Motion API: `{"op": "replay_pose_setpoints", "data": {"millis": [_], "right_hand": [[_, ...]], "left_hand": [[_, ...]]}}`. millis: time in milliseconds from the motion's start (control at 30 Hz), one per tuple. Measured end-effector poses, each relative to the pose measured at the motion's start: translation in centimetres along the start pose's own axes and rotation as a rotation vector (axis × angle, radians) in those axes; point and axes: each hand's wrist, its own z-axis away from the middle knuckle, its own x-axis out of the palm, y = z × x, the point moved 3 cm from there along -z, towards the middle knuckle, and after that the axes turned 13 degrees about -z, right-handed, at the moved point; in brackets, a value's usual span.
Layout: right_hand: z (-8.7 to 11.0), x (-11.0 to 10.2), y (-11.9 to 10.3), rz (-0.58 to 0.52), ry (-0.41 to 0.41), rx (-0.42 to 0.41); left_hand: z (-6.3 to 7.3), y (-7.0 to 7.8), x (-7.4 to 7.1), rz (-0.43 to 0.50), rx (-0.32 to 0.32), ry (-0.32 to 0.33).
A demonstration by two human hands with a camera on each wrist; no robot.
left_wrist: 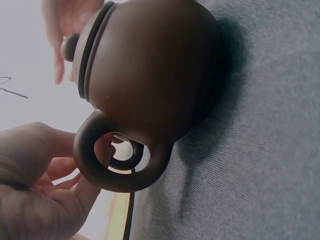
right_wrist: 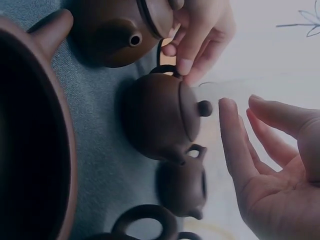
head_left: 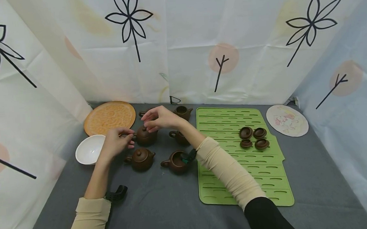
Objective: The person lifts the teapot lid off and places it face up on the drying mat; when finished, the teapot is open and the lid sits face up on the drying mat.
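A brown lidded teapot (head_left: pixel 146 136) stands on the grey cloth, with its lid on. My left hand (head_left: pixel 116 142) pinches its handle, fingertips at the loop in the right wrist view. Over the same pot hovers my right hand (head_left: pixel 162 118), fingers loosely bent and apart from the lid knob (right_wrist: pixel 204 108). A second lidded teapot (head_left: pixel 141 160) sits nearer; it fills much of the left wrist view and partly hides the held handle. To its right is a lidless teapot (head_left: pixel 177 162). Another lidless pot (head_left: pixel 180 139) is partly covered by my right forearm.
Farther back, a lidless teapot (head_left: pixel 182 111) stands near the curtain. A white bowl (head_left: pixel 88 154) and an orange round mat (head_left: pixel 109 116) lie left. On the right, a green mat (head_left: pixel 226 125) bears several small brown lids (head_left: pixel 246 133), beside a pale round plate (head_left: pixel 287 120).
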Motion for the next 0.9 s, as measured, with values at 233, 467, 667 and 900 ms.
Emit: {"op": "replay_pose_setpoints", "data": {"millis": [233,467,667,900], "right_hand": [[-1.3,0.2,1.1,0.070,0.009,0.069],[-1.6,0.3,2.0,0.083,0.039,0.090],[-1.7,0.4,2.3,0.095,0.038,0.079],[-1.5,0.5,1.8,0.134,0.030,0.037]], "left_hand": [[0.0,0.1,0.1,0.059,-0.036,-0.037],[0.0,0.3,0.3,0.082,-0.056,-0.059],[0.1,0.4,0.3,0.081,-0.071,-0.053],[0.4,0.5,0.3,0.074,-0.072,-0.045]]}}
